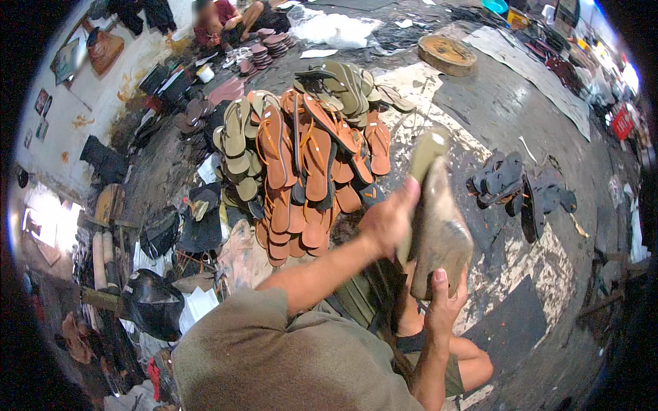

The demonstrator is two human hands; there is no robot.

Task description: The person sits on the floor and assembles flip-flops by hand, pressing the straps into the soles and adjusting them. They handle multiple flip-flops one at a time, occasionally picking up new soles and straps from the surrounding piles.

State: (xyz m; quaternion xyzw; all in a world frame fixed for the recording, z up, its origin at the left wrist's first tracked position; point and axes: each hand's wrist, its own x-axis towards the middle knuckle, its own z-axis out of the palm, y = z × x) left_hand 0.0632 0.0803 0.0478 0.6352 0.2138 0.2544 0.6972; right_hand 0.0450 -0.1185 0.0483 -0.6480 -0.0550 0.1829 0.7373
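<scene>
My right hand point(445, 294) grips a worn brownish-grey shoe last point(444, 233) by its heel end, its toe pointing away from me. Beside it, my left hand point(392, 214) is closed on an olive-green sandal point(430, 147), which lies along the left side of the last. The sandal's straps, if it has any, are hidden, and its far end is slightly blurred. Just left of my hands spreads a big heap of finished-looking flip-flops, with orange-brown ones point(317, 154) in front and olive ones point(346, 85) behind.
Several black sandals point(500, 179) lie on the floor to the right. Farther off stands a round wooden block point(447, 55), with white plastic sheeting point(332, 29) left of it. Another person point(223, 24) sits at the far left near stacked soles point(257, 55). A black helmet-like object point(152, 305) stands at left.
</scene>
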